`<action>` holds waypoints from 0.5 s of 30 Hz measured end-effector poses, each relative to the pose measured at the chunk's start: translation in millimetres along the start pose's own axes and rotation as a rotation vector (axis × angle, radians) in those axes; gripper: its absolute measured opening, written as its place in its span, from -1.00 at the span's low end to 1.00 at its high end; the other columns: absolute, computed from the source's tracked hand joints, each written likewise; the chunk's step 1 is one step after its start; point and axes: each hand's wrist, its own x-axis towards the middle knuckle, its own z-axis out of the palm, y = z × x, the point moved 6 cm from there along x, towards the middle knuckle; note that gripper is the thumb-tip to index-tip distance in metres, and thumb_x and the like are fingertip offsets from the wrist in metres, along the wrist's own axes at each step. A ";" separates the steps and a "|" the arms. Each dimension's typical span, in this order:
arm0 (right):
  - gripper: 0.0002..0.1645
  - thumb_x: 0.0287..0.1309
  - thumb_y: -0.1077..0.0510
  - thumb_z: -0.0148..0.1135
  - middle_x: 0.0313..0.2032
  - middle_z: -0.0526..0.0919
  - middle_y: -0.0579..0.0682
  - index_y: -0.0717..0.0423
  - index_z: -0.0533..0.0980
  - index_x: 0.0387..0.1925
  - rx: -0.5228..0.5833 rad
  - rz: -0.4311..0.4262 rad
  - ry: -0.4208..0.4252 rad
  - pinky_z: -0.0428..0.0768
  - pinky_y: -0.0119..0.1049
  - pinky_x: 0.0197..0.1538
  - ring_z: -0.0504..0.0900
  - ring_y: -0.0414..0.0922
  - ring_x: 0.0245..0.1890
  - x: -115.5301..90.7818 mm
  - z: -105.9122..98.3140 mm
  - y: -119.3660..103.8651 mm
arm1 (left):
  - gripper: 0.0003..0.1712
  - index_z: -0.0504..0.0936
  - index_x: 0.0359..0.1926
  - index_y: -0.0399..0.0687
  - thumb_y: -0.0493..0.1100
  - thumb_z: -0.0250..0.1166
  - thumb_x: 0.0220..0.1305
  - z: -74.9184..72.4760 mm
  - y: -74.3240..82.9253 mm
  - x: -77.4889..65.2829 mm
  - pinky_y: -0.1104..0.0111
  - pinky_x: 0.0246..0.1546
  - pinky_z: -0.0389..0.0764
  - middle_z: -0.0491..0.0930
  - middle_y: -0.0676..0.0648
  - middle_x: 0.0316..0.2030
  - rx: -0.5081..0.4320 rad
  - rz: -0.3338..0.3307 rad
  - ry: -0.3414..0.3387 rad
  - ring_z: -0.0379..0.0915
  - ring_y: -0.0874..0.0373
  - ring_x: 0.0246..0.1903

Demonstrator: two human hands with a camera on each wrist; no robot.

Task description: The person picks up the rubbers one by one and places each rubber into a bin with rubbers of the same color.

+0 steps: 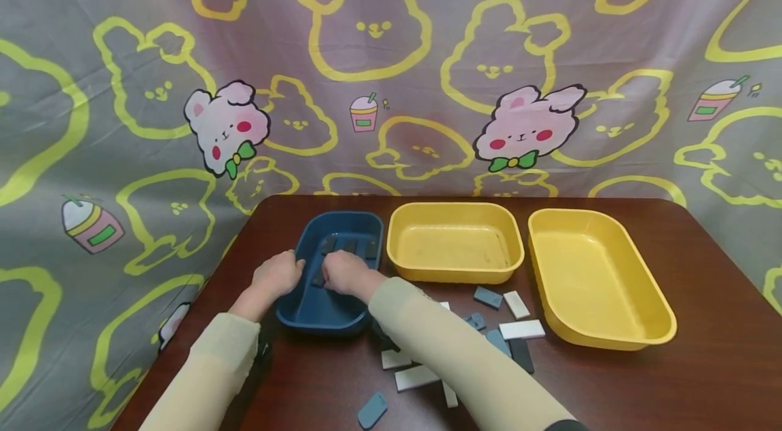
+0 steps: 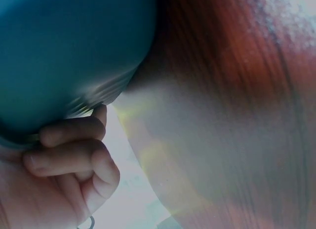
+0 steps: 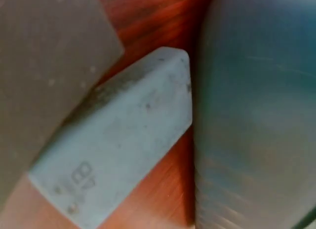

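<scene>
A blue tray stands at the table's left, with several dark erasers lying inside. My left hand grips its left rim; in the left wrist view the curled fingers hold the rim from below. Reaching over the tray, my right hand has its fingers curled down and pinches a dark eraser near the tray floor; its fingertips are mostly hidden. In the right wrist view, a pale grey-blue eraser marked 4B lies on the table beside the blue tray's outer wall.
Two yellow trays, one in the middle and one at right, stand beside the blue one. White erasers, blue-grey erasers and a dark eraser lie loose in front, partly under my right forearm. A blue-grey piece lies nearer me.
</scene>
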 end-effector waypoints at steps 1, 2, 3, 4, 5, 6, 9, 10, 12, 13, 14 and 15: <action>-0.71 0.27 0.10 0.27 -0.64 0.52 -0.15 0.00 0.57 -0.59 -0.009 -0.001 -0.003 0.44 -0.41 -0.44 0.49 -0.24 -0.57 -0.6 -0.3 0.4 | -0.63 0.46 -0.09 -0.42 -0.10 0.04 0.47 0.4 -0.2 -0.2 0.25 -0.50 0.45 0.43 -0.14 -0.51 -0.001 -0.001 -0.001 0.43 0.01 -0.48; -0.71 0.27 0.10 0.27 -0.64 0.52 -0.15 0.00 0.56 -0.59 -0.014 -0.003 -0.006 0.44 -0.41 -0.45 0.49 -0.24 -0.57 -1.4 -1.0 0.9 | -0.63 0.46 -0.09 -0.41 -0.10 0.04 0.47 0.9 -0.4 -0.2 0.24 -0.50 0.45 0.44 -0.14 -0.50 0.000 -0.003 -0.002 0.44 0.01 -0.48; -0.71 0.27 0.10 0.27 -0.64 0.52 -0.14 0.00 0.56 -0.59 -0.016 -0.005 -0.008 0.44 -0.41 -0.45 0.49 -0.24 -0.57 -2.6 -2.5 1.3 | -0.63 0.47 -0.09 -0.41 -0.10 0.04 0.47 1.2 -0.3 -0.5 0.24 -0.50 0.46 0.44 -0.14 -0.50 0.001 -0.003 -0.002 0.44 0.01 -0.48; -0.72 0.27 0.10 0.27 -0.64 0.52 -0.14 0.00 0.56 -0.58 -0.021 -0.010 -0.008 0.45 -0.41 -0.46 0.50 -0.23 -0.57 -4.0 -4.7 1.7 | -0.63 0.47 -0.09 -0.41 -0.10 0.04 0.47 1.3 -0.2 -0.9 0.24 -0.50 0.46 0.44 -0.14 -0.50 0.002 -0.004 -0.001 0.44 0.01 -0.48; -0.72 0.27 0.10 0.27 -0.63 0.52 -0.14 0.00 0.56 -0.57 -0.028 -0.017 -0.005 0.45 -0.40 -0.46 0.50 -0.23 -0.57 -5.6 -7.3 2.3 | -0.63 0.47 -0.09 -0.42 -0.10 0.04 0.47 1.7 -0.3 -1.1 0.24 -0.50 0.46 0.44 -0.15 -0.50 0.001 -0.004 -0.002 0.44 0.01 -0.48; -0.74 0.27 0.10 0.27 -0.62 0.52 -0.14 0.00 0.56 -0.56 -0.033 -0.028 0.004 0.46 -0.40 -0.45 0.50 -0.23 -0.56 -7.5 -10.8 2.9 | -0.62 0.47 -0.09 -0.43 -0.10 0.04 0.47 1.3 0.4 -1.5 0.23 -0.50 0.46 0.45 -0.15 -0.50 0.007 0.000 0.001 0.45 0.01 -0.48; -0.81 0.27 0.09 0.27 -0.54 0.52 -0.15 0.00 0.60 -0.47 -0.056 -0.079 0.054 0.48 -0.41 -0.39 0.49 -0.23 -0.49 -14.4 -25.8 5.0 | -0.61 0.48 -0.06 -0.45 -0.11 0.05 0.46 0.9 0.6 -1.6 0.20 -0.49 0.48 0.48 -0.17 -0.46 0.025 0.010 0.011 0.46 0.00 -0.47; -0.84 0.26 0.08 0.27 -0.51 0.52 -0.15 0.01 0.61 -0.44 -0.068 -0.101 0.077 0.48 -0.41 -0.36 0.49 -0.23 -0.46 -17.2 -31.7 6.2 | -0.61 0.48 -0.06 -0.45 -0.11 0.05 0.46 0.8 0.5 -1.4 0.19 -0.48 0.49 0.49 -0.18 -0.45 0.028 0.013 0.012 0.46 -0.01 -0.47; -0.86 0.28 0.07 0.26 -0.45 0.51 -0.15 0.01 0.62 -0.37 -0.091 -0.138 0.121 0.48 -0.42 -0.30 0.47 -0.23 -0.40 -23.5 -44.4 9.5 | -0.60 0.47 -0.04 -0.47 -0.11 0.05 0.46 -0.2 0.8 -1.0 0.17 -0.46 0.50 0.50 -0.19 -0.43 0.034 0.020 0.017 0.47 -0.01 -0.46; -0.86 0.28 0.06 0.26 -0.42 0.51 -0.14 0.01 0.62 -0.35 -0.097 -0.152 0.138 0.48 -0.41 -0.28 0.47 -0.22 -0.38 -27.3 -50.8 11.7 | -0.60 0.47 -0.04 -0.46 -0.11 0.05 0.46 -0.2 0.3 -0.7 0.17 -0.46 0.50 0.50 -0.19 -0.42 0.032 0.019 0.016 0.47 -0.02 -0.45; -0.86 0.28 0.06 0.26 -0.40 0.52 -0.13 0.02 0.63 -0.33 -0.101 -0.166 0.153 0.48 -0.41 -0.26 0.47 -0.21 -0.37 -31.1 -57.1 14.1 | -0.60 0.46 -0.03 -0.47 -0.11 0.05 0.46 -0.9 0.3 -0.5 0.17 -0.46 0.50 0.50 -0.19 -0.41 0.031 0.021 0.017 0.47 -0.02 -0.45; -0.86 0.28 0.06 0.26 -0.38 0.52 -0.12 0.03 0.63 -0.32 -0.106 -0.179 0.165 0.48 -0.41 -0.25 0.47 -0.21 -0.36 -35.5 -63.4 16.3 | -0.60 0.46 -0.03 -0.46 -0.11 0.05 0.46 -1.2 0.2 -0.4 0.17 -0.46 0.50 0.50 -0.19 -0.41 0.025 0.020 0.015 0.47 -0.02 -0.45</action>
